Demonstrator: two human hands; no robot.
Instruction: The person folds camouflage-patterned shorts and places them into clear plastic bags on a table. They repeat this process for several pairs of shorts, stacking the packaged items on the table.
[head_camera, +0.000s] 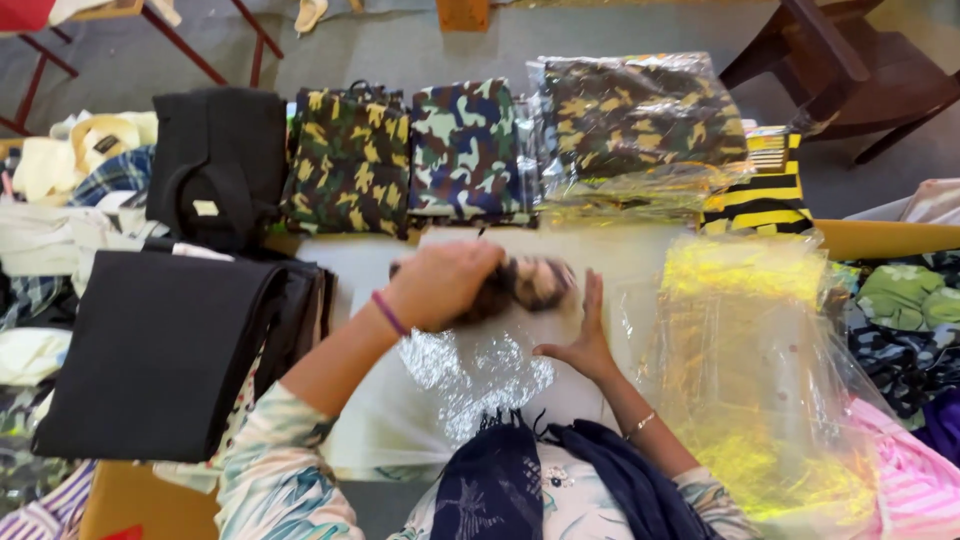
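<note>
My left hand (440, 285) is closed around a dark brownish bundle of cloth (525, 285), blurred by motion, at the mouth of a clear plastic bag (470, 375) lying flat on the white tabletop. My right hand (580, 335) presses flat on the bag with fingers spread, just right of the bundle. A purple band circles my left wrist and a thin bangle my right.
Folded camouflage garments (465, 150) lie in a row at the table's far edge, one wrapped in plastic (635, 120). A black folded cloth (160, 350) sits at left, a stack of clear bags (750, 360) at right, a yellow-black striped item (765, 195) behind it.
</note>
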